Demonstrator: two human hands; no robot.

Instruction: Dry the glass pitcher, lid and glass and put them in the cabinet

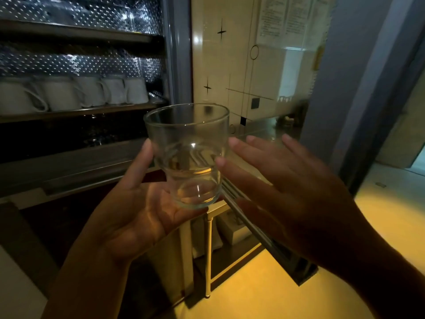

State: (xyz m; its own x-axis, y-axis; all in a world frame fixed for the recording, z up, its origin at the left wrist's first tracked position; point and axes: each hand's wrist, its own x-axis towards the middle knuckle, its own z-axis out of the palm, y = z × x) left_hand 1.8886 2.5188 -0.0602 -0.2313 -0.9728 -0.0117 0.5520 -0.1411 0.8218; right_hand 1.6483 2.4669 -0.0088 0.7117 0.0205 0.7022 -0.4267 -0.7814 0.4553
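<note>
- The glass [188,155] is up in the air in front of the open cabinet [177,65], upright, mouth up, level with the gap below the shelf [80,112] of upturned white mugs [87,93].
- The left hand [138,210] has it: the base sits in the cupped palm, the thumb lies up the near side and the fingers show through the glass behind. That grip is curled round the lower half.
- The right hand [287,187] is spread flat, fingers straight, tips at or just beside the glass's right wall. I can't tell whether they touch. It holds nothing.
- I see no cloth, pitcher or lid from here.
- The tumbler looks clear and thin-walled, with a narrower stepped foot. I'd judge it light, rigid and breakable, and slick if any water is left on it.
- The safest hold seems to be round the waist, just above the step, where fingers can wrap it. The rim is the weak part, and pinching there invites a chip or a slip.
- The cabinet's shelves and frame are metal, so a knock going in could crack it. It wants setting down gently, well clear of the mugs.
</note>
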